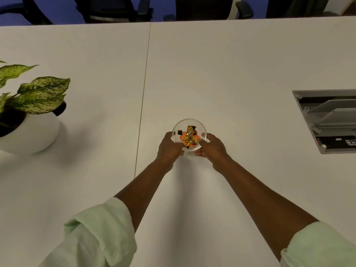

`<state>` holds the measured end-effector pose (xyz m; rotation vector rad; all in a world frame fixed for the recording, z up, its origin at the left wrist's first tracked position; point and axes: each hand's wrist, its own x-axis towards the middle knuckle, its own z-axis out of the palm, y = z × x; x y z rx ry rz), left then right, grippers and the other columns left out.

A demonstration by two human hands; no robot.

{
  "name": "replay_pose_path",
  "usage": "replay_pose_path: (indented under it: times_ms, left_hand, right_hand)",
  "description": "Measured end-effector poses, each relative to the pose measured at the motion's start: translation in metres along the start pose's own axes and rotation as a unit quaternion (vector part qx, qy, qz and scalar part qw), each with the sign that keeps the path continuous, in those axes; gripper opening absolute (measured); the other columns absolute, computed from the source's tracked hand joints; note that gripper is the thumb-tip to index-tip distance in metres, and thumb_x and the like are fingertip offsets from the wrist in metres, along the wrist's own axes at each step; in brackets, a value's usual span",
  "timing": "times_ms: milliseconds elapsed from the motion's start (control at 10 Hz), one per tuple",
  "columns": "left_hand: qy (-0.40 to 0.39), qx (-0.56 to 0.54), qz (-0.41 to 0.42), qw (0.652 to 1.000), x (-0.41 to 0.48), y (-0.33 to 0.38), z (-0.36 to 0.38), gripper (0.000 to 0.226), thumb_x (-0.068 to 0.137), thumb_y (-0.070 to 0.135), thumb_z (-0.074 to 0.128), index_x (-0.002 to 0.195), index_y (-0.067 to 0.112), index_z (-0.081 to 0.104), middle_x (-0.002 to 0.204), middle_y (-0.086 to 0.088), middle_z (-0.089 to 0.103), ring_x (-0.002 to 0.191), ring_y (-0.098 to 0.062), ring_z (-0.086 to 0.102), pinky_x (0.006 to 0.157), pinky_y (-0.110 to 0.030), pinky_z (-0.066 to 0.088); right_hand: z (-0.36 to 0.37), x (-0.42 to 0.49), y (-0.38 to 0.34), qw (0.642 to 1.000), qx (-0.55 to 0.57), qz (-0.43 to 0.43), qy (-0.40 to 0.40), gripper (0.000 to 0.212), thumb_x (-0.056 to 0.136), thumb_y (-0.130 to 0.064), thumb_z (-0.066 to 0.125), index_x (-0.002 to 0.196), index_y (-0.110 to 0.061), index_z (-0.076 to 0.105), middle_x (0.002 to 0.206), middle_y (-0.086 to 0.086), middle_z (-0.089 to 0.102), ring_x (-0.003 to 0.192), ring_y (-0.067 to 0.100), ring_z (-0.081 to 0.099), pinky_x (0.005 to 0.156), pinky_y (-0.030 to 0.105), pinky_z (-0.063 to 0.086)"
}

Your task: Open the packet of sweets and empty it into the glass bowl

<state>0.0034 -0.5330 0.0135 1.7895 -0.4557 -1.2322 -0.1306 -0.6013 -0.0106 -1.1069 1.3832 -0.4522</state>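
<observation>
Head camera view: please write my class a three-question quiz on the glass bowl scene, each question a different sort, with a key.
1. True or false: both hands hold the glass bowl.
2. What lies in the bowl? A) wrapped sweets B) coins C) nothing
3. On which side of the table does the potted plant stand, by the person's own left and right?

Key:
1. True: the left hand and right hand grip its sides.
2. A: orange and gold wrapped sweets.
3. Left.
</observation>
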Motion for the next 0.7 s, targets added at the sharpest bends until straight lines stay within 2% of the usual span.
replay_pose_path:
  times_ms: [100,200,300,400,500,600,700]
  left_hand:
    - [0.009,0.008,-0.002,1.0,0.017,-0.004,0.005,0.047,0.088,0.005,0.061,0.129,0.022,0.049,0.096,-0.002,0.06,0.09,-0.026,0.064,0.067,-0.025,0.055]
    - [0.018,0.012,-0.003,1.0,0.028,-0.011,0.007,0.045,0.088,0.008,0.061,0.128,0.024,0.05,0.101,-0.004,0.062,0.092,-0.028,0.066,0.066,-0.025,0.054]
    - [0.025,0.014,-0.004,1.0,0.035,-0.016,0.008,0.042,0.088,0.01,0.061,0.125,0.027,0.05,0.104,-0.005,0.064,0.09,-0.026,0.067,0.061,-0.022,0.052]
    - [0.027,0.011,-0.004,1.0,0.04,-0.017,0.008,0.04,0.089,0.012,0.061,0.124,0.028,0.051,0.103,-0.005,0.065,0.088,-0.024,0.068,0.062,-0.023,0.054]
    - [0.031,0.011,0.003,0.999,0.042,-0.018,0.009,0.034,0.092,0.014,0.06,0.119,0.031,0.048,0.099,-0.004,0.065,0.083,-0.02,0.066,0.062,-0.024,0.055]
    - [0.032,0.016,0.006,0.999,0.037,-0.019,0.007,0.034,0.092,0.015,0.059,0.124,0.023,0.052,0.093,-0.003,0.065,0.079,-0.019,0.065,0.066,-0.028,0.056]
    - [0.05,0.018,0.004,0.999,0.033,-0.021,0.007,0.041,0.093,0.021,0.062,0.133,0.019,0.051,0.096,-0.005,0.066,0.078,-0.018,0.066,0.066,-0.031,0.055]
  right_hand:
    - [0.002,0.018,0.004,1.0,-0.007,0.01,0.001,0.028,0.1,-0.016,0.054,0.128,-0.017,0.058,0.119,0.018,0.067,0.079,0.027,0.073,0.086,0.048,0.062]
    - [0.003,0.028,0.008,1.0,-0.002,0.03,-0.002,0.038,0.1,-0.018,0.055,0.138,-0.013,0.054,0.123,0.018,0.066,0.078,0.027,0.073,0.084,0.044,0.063]
    - [0.004,0.035,0.01,0.999,-0.001,0.035,-0.001,0.037,0.101,-0.018,0.054,0.137,-0.012,0.055,0.121,0.019,0.067,0.076,0.027,0.073,0.081,0.043,0.064]
    - [0.005,0.037,0.009,0.999,0.006,0.038,-0.001,0.039,0.101,-0.019,0.055,0.14,-0.011,0.054,0.117,0.02,0.068,0.075,0.026,0.073,0.075,0.038,0.064]
    - [0.003,0.035,0.007,0.999,0.008,0.036,-0.003,0.038,0.1,-0.023,0.056,0.136,-0.012,0.055,0.104,0.022,0.072,0.075,0.026,0.074,0.071,0.036,0.064]
    - [0.0,0.029,0.007,0.999,0.003,0.037,-0.017,0.038,0.099,-0.03,0.059,0.132,-0.011,0.057,0.091,0.019,0.073,0.076,0.026,0.072,0.071,0.037,0.062]
    - [-0.003,0.023,0.009,0.999,-0.007,0.04,-0.03,0.043,0.098,-0.038,0.06,0.131,-0.012,0.055,0.095,0.015,0.075,0.077,0.025,0.073,0.074,0.039,0.062]
